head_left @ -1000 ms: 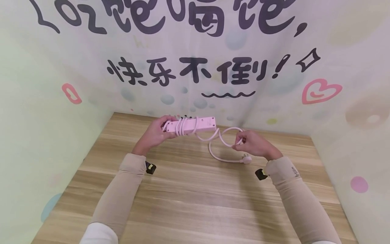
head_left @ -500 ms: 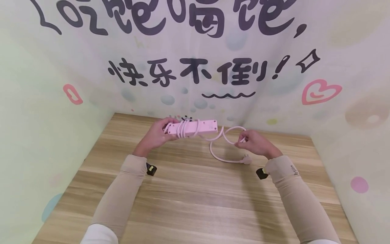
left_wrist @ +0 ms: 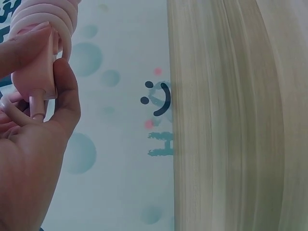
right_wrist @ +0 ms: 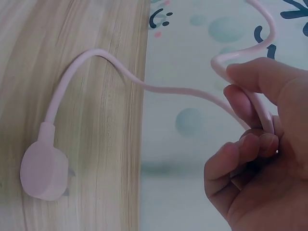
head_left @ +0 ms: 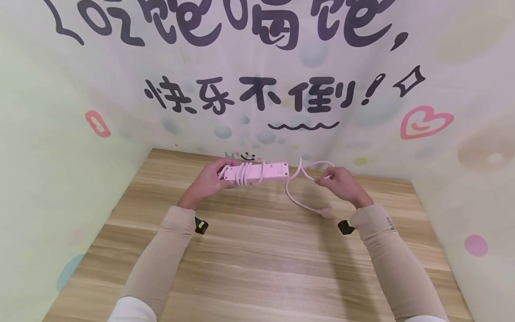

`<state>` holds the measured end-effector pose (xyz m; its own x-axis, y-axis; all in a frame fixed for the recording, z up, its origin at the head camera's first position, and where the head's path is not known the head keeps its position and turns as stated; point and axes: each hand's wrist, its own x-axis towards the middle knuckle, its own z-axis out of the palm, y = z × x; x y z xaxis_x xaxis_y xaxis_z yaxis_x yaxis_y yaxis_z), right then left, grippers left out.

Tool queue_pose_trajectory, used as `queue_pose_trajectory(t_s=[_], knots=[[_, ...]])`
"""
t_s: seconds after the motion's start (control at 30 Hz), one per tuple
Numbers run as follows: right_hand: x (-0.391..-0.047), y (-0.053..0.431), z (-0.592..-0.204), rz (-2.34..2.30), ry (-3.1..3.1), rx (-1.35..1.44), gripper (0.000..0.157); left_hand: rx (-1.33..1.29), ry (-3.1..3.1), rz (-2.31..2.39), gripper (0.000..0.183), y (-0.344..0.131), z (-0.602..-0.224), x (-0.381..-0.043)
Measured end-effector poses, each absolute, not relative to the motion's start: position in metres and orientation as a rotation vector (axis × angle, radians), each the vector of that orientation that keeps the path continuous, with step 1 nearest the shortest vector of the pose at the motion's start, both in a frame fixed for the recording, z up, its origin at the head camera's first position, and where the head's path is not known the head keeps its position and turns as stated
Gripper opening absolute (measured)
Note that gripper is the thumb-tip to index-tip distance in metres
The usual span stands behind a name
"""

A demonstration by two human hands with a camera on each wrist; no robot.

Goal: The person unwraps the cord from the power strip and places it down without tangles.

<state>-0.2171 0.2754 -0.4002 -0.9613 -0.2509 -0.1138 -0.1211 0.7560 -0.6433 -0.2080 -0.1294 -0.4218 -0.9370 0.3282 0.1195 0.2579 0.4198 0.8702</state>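
Power strip (head_left: 275, 171), pink, is in your left hand (head_left: 209, 182), with your thumb and fingers gripping one end of it. The side with the corner screws and a small label faces the head camera. Several turns of pink cord (head_left: 242, 173) wrap around the strip, more of them toward the end you hold. Past the strip's other end, your right hand (head_left: 342, 182) pinches a free length of that cord between thumb and fingers. The loose part curves between the strip and that hand, then drops to the plug (right_wrist: 44, 171), which hangs lower and nearer you than the strip; whether it touches the surface, you cannot tell. Below the strip spreads the wood-grain surface (head_left: 257, 259). Beyond the strip stands a pale wall (head_left: 225, 62) printed with dark characters, soft bubbles and a pink heart outline (head_left: 425, 123).
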Motion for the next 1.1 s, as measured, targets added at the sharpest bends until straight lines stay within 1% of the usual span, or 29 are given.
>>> queue_pose_trajectory(t_s=[0.13, 0.37, 0.57, 0.8, 0.9, 1.1], knots=[[-0.218, 0.276, -0.399, -1.028, 2.747, -0.262, 0.03, 0.545, 2.574, 1.562, 0.051, -0.128, -0.425, -0.208], [-0.218, 0.273, -0.395, -1.158, 2.75, -0.181, 0.031, 0.555, 2.524, 1.579, 0.048, -0.125, -0.429, -0.207], [-0.218, 0.269, -0.391, -1.241, 2.784, -0.099, 0.035, 0.547, 2.507, 1.556, 0.048, -0.124, -0.429, -0.206], [-0.216, 0.264, -0.383, -1.413, 2.786, -0.013, 0.044, 0.522, 2.52, 1.521, 0.05, -0.122, -0.427, -0.205], [-0.214, 0.262, -0.377, -1.487, 2.773, -0.018, 0.043, 0.509, 2.523, 1.508, 0.051, -0.122, -0.426, -0.205], [-0.208, 0.262, -0.363, -1.593, 2.729, -0.01, 0.036, 0.479, 2.516, 1.503, 0.052, -0.123, -0.426, -0.204]])
